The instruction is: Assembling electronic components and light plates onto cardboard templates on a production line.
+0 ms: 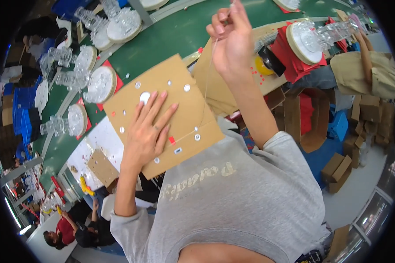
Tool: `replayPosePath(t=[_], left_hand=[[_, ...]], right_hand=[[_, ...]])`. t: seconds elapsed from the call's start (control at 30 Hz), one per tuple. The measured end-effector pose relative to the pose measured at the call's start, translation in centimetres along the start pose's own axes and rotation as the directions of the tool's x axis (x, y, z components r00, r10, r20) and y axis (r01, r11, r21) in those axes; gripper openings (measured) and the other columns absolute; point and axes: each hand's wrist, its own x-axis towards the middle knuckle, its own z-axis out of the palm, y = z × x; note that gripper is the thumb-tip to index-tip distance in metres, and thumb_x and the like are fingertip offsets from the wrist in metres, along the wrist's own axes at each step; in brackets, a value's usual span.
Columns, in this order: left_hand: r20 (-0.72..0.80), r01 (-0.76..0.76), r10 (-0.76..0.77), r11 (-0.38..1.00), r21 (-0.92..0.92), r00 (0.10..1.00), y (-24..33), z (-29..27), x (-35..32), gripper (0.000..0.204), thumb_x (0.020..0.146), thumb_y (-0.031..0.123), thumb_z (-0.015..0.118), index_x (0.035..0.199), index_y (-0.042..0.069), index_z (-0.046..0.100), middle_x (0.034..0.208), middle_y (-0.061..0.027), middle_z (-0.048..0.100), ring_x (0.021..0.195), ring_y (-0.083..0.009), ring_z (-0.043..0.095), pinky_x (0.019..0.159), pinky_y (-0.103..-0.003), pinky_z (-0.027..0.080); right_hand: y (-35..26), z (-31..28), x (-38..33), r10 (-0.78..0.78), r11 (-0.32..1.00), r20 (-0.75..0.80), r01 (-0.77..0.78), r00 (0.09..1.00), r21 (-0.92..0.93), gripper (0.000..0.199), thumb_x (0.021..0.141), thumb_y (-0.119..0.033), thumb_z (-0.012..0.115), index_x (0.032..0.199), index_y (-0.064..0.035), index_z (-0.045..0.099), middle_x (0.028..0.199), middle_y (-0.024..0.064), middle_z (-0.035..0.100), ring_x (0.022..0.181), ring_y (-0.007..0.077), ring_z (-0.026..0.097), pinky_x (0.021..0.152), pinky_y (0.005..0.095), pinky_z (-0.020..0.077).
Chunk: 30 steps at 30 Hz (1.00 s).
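A square brown cardboard sheet (186,107) with several holes and pale eyelet-like rings lies tilted across the table's near edge, close to my body. My left hand (147,131) rests flat on its left part, fingers spread, beside a larger white round spot. My right hand (231,41) is raised beyond the sheet's far right corner, fingertips pinched on a thin pale thread (206,87). That thread runs down from the hand to the sheet's right side, near a ring. A small red piece (172,140) shows on the sheet near my left fingers.
On the green table (149,52) stand several clear plastic-wrapped pieces on round bases (103,85), some over red sheets. More cardboard (215,83) lies under my right forearm. At the right, another person (360,72) reaches to a wrapped piece; cardboard boxes (338,171) stand on the floor.
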Motion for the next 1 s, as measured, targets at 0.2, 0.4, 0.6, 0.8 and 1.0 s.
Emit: replayPosePath(t=[0.2,0.4,0.6,0.8,1.0], left_hand=[[-0.122,0.038,-0.038,0.999,-0.005,0.992,1.0,0.7,-1.6,0.046,0.084,0.001,0.066,0.129,0.013,0.071,0.147,-0.0144,0.056,0.140,-0.0349,0.049,0.115,-0.051,0.036],[-0.207,0.050,-0.041,0.998,0.040,0.977,1.5,1.9,-2.1,0.044,0.083,-0.001,0.066,0.124,0.012,0.073,0.141,-0.0129,0.062,0.135,-0.0333,0.055,0.112,-0.050,0.041],[-0.208,0.075,-0.071,0.997,0.011,0.976,1.5,1.7,-1.6,0.044,0.083,0.000,0.067,0.126,0.010,0.072,0.140,-0.0121,0.063,0.134,-0.0337,0.056,0.111,-0.049,0.043],[-0.205,0.088,-0.089,0.996,-0.015,0.975,2.0,1.7,-0.7,0.049,0.082,0.000,0.066,0.130,0.009,0.069,0.143,-0.0120,0.060,0.135,-0.0346,0.054,0.108,-0.047,0.045],[-0.133,0.120,-0.108,0.989,0.083,0.985,2.3,1.8,0.0,0.061,0.083,0.005,0.065,0.143,0.012,0.058,0.152,-0.0083,0.051,0.141,-0.0309,0.046,0.109,-0.046,0.043]], right_hand=[[-2.4,2.0,2.1,0.152,0.985,-0.174,-0.163,0.973,-0.053,0.034,0.105,-0.018,0.057,0.134,-0.0017,0.058,0.085,-0.0019,0.058,0.068,0.0063,0.049,0.062,0.0227,0.0381],[-3.6,2.8,3.1,0.252,0.964,-0.082,-0.257,0.964,-0.068,0.031,0.103,-0.017,0.060,0.129,-0.0001,0.062,0.090,-0.0005,0.064,0.076,0.0065,0.058,0.069,0.0214,0.0465],[-4.9,3.5,1.9,0.531,0.699,0.227,-0.271,0.816,-0.661,0.021,0.099,-0.015,0.065,0.111,-0.0006,0.074,0.087,0.0018,0.069,0.073,0.0078,0.063,0.067,0.0224,0.0506],[-2.2,1.1,-3.4,0.602,0.321,0.564,0.475,0.566,-0.819,0.017,0.080,-0.003,0.077,0.097,-0.0050,0.079,0.085,0.0075,0.068,0.070,0.0240,0.066,0.065,0.0334,0.0546],[-2.9,0.4,-5.0,0.528,0.202,0.664,0.682,0.529,-0.703,0.011,0.080,-0.002,0.073,0.091,-0.0050,0.075,0.088,0.0058,0.066,0.080,0.0237,0.068,0.069,0.0359,0.0564]])
